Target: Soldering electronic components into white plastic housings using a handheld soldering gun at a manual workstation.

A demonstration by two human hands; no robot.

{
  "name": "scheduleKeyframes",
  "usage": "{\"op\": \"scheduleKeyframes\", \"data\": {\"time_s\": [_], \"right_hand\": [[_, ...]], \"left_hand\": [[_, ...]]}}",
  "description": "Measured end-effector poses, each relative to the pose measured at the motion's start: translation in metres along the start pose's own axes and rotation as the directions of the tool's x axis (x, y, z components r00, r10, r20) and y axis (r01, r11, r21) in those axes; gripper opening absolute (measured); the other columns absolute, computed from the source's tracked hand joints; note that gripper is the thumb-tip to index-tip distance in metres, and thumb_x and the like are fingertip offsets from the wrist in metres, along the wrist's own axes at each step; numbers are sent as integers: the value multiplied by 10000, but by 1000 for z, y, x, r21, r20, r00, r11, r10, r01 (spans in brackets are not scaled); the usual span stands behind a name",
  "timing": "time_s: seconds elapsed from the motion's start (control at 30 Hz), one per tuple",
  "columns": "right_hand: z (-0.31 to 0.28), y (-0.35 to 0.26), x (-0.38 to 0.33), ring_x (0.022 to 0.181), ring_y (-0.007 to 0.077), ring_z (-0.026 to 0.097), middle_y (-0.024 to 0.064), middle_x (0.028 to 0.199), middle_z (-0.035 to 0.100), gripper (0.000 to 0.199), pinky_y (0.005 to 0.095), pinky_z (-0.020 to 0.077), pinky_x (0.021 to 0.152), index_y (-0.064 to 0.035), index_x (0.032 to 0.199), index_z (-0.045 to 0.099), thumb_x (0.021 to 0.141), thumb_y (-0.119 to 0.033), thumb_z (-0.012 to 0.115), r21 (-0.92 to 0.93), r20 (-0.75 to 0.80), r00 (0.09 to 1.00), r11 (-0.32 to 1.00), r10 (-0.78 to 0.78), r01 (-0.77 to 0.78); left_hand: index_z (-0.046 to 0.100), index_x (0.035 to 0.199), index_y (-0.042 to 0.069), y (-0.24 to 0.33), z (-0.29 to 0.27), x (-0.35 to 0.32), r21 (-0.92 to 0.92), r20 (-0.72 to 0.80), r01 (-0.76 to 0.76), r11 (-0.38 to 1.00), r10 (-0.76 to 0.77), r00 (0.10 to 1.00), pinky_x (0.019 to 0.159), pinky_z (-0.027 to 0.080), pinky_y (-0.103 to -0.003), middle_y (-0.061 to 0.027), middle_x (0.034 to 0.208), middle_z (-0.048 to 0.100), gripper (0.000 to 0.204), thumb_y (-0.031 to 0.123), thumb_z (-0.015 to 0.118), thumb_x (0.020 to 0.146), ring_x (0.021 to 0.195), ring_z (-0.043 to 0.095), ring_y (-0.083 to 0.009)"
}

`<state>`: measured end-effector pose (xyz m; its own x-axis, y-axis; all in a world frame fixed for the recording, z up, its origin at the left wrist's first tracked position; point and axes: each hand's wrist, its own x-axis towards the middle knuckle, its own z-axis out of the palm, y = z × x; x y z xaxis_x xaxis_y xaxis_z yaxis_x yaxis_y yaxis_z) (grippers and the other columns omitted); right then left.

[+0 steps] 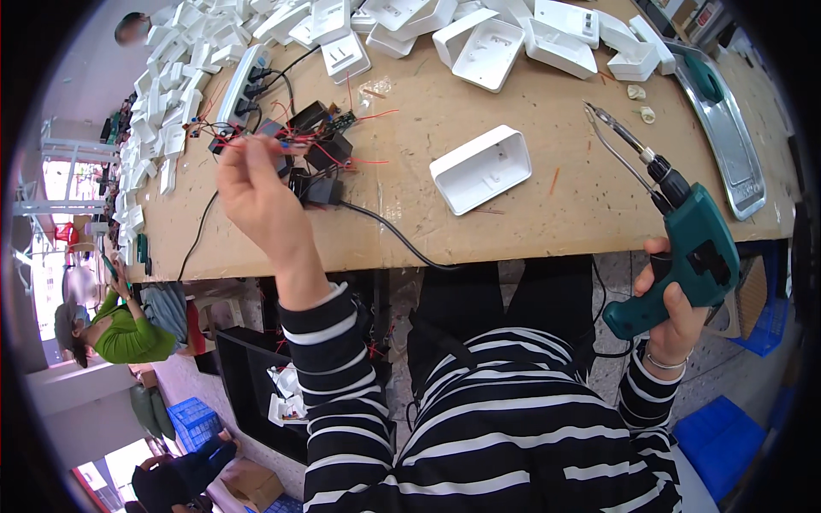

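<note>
My right hand (671,312) is wrapped round the grip of a green soldering gun (697,256). Its metal tip and thin curved feed tube point up and left over the table. On the left, my left hand (263,201) is raised with thumb and fingers pinched together on thin red wires (291,145); whatever else lies between the fingertips is hidden. Just beyond it is a tangle of red wires, small circuit boards (340,122) and black box-shaped parts (329,154). Between my hands a white plastic housing (483,171) rests on the table, its open side toward me.
White housings (487,56) are heaped along the far and left edges of the tabletop (410,231). A power strip (244,81) holds black plugs, and a black cable (393,231) runs over the near edge. A metal tray (727,145) lies far right. Other people are at left.
</note>
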<state>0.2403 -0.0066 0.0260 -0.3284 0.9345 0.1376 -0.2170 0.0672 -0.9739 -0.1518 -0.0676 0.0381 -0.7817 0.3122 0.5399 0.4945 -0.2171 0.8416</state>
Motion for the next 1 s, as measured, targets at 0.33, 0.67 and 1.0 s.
{"op": "scheduleKeyframes", "data": {"time_s": [0.33,0.67,1.0], "right_hand": [[-1,1,2,706,148,584,214,1103,560,632,243,487,588,47,1285,370,805,-241,663,7,-57,998,1000,25,-25],[3,1,4,730,153,580,216,1122,546,642,249,496,611,50,1297,362,812,-243,663,75,-31,998,995,61,-59],[25,13,21,748,186,593,254,1161,523,593,284,509,623,49,1324,337,865,-222,597,282,92,980,939,179,-198]], "left_hand": [[596,925,-29,19,27,89,-42,180,-140,989,146,973,710,480,-243,-82,830,632,137,98,547,905,772,586,-135],[535,925,-24,17,11,120,-427,132,-74,901,143,981,771,540,-324,-178,883,642,104,69,490,930,856,645,-263],[619,964,15,52,20,-7,66,687,-551,832,363,630,537,447,-249,-84,817,600,205,-58,585,775,674,564,-141]]}}
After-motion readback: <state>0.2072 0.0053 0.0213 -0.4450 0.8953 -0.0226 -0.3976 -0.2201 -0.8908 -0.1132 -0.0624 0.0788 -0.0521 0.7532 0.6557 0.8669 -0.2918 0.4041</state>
